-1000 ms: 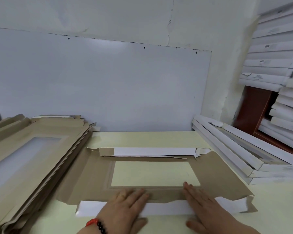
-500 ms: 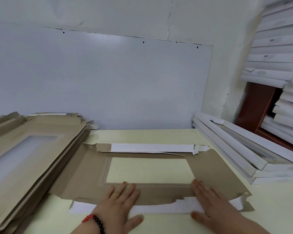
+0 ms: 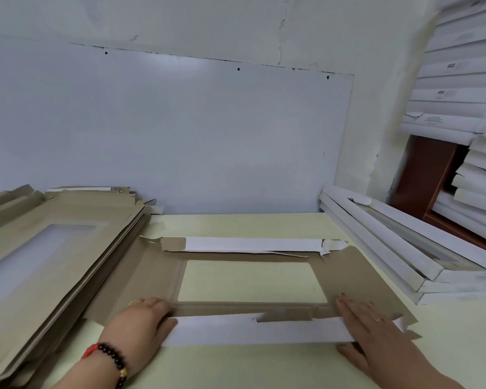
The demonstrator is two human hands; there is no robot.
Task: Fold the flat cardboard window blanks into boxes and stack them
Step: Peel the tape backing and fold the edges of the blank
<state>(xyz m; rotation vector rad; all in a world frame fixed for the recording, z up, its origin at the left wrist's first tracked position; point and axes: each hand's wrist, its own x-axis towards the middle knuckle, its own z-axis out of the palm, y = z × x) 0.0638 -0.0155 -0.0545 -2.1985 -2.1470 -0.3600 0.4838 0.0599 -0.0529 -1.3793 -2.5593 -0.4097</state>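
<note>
A brown flat cardboard window blank [image 3: 351,273] lies on the pale yellow table [image 3: 236,369] in front of me. Its far white flap [image 3: 253,244] is folded over inward. The near white flap [image 3: 253,331] is also folded up onto the blank. My left hand [image 3: 141,324], with a bead bracelet at the wrist, presses on the left end of that near flap. My right hand [image 3: 376,332] lies flat with straight fingers on the right end, its thumb at the flap's front edge.
A tall pile of flat brown window blanks [image 3: 40,248] slopes along the left. Folded white boxes [image 3: 404,262] lean at the right, with more white boxes [image 3: 460,94] stacked on a brown shelf [image 3: 427,175] behind. A whiteboard [image 3: 180,136] covers the wall.
Both hands have slid apart along the near white flap, left hand to its left end, right hand to its right end. The flap now lies straighter over the blank's front edge.
</note>
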